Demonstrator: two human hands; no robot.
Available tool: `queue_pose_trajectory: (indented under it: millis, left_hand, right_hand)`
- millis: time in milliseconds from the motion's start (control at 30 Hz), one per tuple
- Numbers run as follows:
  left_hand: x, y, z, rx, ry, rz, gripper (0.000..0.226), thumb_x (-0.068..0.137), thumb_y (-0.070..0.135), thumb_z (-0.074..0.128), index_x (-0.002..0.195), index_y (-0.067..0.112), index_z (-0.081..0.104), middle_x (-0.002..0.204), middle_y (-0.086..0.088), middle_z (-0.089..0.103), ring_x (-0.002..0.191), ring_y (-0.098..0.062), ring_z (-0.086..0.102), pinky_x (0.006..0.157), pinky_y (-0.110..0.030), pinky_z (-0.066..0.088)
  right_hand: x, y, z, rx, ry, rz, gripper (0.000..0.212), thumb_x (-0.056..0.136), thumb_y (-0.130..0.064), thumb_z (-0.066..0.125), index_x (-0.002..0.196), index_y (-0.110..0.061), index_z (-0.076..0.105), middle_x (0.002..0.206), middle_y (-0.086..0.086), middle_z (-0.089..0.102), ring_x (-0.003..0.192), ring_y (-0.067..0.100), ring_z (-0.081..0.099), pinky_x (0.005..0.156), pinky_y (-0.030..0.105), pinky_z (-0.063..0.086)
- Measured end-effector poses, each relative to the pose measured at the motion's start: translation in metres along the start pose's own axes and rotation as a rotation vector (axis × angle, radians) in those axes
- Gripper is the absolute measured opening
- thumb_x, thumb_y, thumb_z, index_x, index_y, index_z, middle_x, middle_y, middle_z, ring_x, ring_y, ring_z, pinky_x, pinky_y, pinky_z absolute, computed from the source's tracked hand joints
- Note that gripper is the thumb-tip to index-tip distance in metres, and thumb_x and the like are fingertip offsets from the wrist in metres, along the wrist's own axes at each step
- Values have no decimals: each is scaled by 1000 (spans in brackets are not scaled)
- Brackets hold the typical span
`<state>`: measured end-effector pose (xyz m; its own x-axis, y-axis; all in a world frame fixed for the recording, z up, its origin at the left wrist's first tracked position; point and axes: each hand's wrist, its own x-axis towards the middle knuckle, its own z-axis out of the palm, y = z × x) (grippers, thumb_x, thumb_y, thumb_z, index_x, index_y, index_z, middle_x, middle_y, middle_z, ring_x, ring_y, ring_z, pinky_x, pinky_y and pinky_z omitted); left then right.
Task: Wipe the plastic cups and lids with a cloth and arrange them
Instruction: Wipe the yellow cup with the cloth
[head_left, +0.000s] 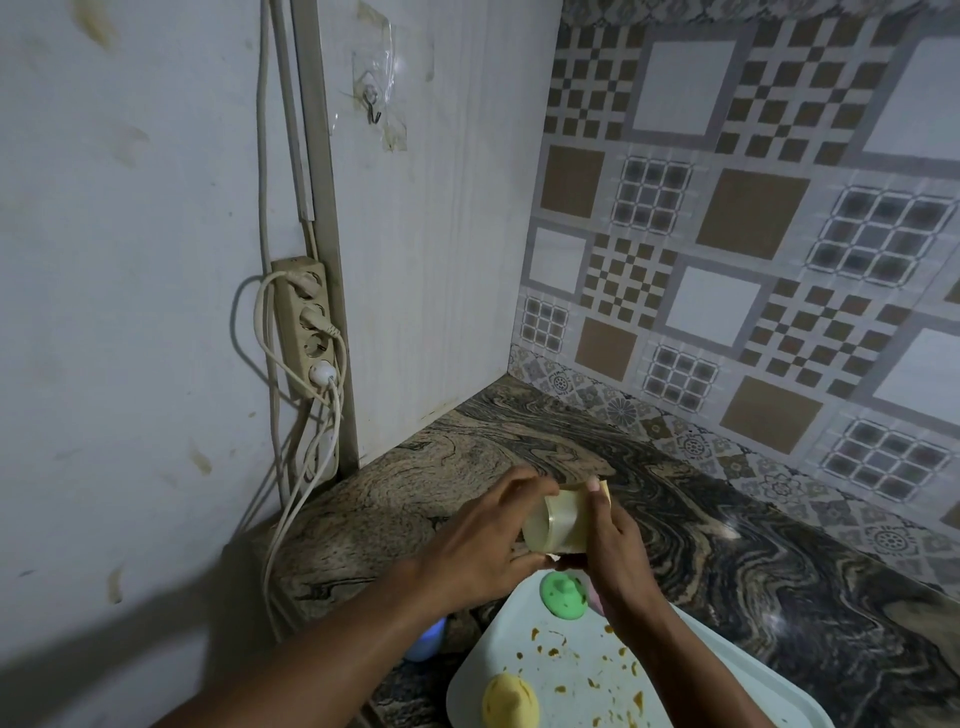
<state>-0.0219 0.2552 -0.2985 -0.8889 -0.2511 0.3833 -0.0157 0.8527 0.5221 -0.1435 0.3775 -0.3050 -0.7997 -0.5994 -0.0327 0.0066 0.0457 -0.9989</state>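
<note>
Lower centre of the frame, both hands are closing on a translucent yellowish cup (560, 525) lying sideways above the marbled counter (701, 545): the left hand (480, 543) is gripping its left end and the right hand (615, 545) its right end. Below them, a green lid (563, 595) and a yellow lid (510, 702) are sitting on a stained pale tray (587, 675)

Left hand (480, 540) and right hand (615, 545) gripping a sideways translucent cup (558, 522), stained tray (582, 649) below, green lid (563, 595)

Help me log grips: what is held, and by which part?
A translucent plastic cup, lying sideways: left hand grips one end, right hand the other.
</note>
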Motion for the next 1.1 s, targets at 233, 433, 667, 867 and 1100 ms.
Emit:
queue_pose_trajectory:
  millis: [233,433,667,867,1100]
  left_hand:
    - [3,2,3,-179,-17,-126,62,80,44,77,132,39,45,130,13,52,105,-9,62,90,-40,57]
    - [0,-2,5,-121,-23,-143,79,78,61,75,144,41,36,139,17,45,116,-5,56,98,-32,51]
    - [-2,6,5,-12,-24,-11,61,85,35,73,138,35,43,138,14,41,113,-9,55,93,-31,53]
    - [-5,4,5,-350,14,-288,70,75,54,81,134,40,47,123,22,56,105,1,62,93,-34,56]
    - [-9,7,4,139,28,124,61,85,33,73,137,31,39,140,10,34,116,-13,51,87,-31,54]
  right_hand:
    - [0,4,-3,-15,8,10,46,104,-48,37,108,-12,65,92,19,72,79,31,71,61,40,59]
    - [-3,3,-7,-14,5,25,46,104,-50,36,108,-16,67,96,16,73,87,31,72,76,51,61]
    - [-4,4,-3,-14,39,-1,47,102,-53,39,110,-16,66,101,18,71,89,33,72,74,56,61]
    - [-9,0,0,-69,48,-34,56,89,-74,42,98,-27,71,94,8,74,91,30,71,82,58,58]
    - [-13,-2,4,-42,51,-16,58,91,-73,40,104,-23,67,100,14,72,92,30,72,77,54,61]
